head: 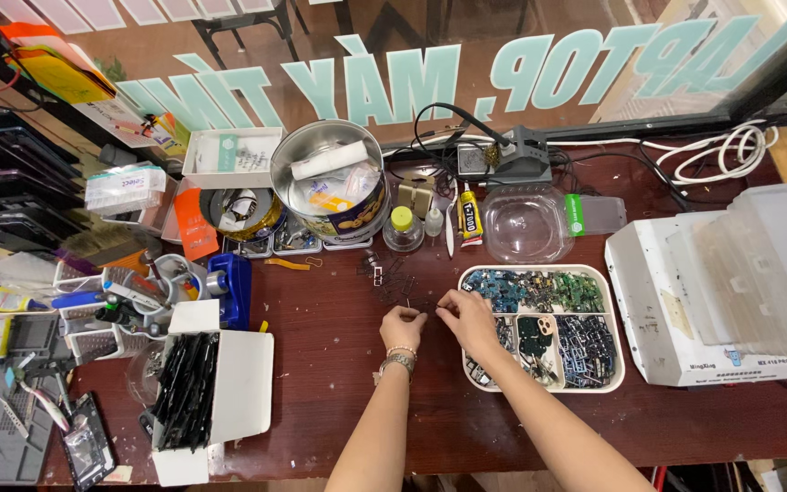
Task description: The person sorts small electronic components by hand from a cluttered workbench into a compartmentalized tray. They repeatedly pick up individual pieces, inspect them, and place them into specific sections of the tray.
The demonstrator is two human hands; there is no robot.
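Left hand: fingers curled, tips pinched over small dark metal parts scattered on the desk; whether a piece is actually gripped cannot be told. A beaded bracelet and a metal watch sit at the wrist.
Right hand: fingertips drawn together just beside the left, at the near-left corner of the tray; any held piece is too small to see.
Handling advice: such tiny flat parts are probably best picked singly with fingertip pads, wrists low and steady.
Small parts: thin, dark, angular, lying loose between the hands and the tin.
Compartment tray: cream, rounded, divided; holds blue-green circuit pieces and black components.
Round tin: shiny metal, open, holding packets.
Clear plastic dish: glossy, empty-looking.
Glue tube: slim, yellow-capped.
White box: cardboard, packed with black strips.
Desk surface: dark reddish wood, smooth.
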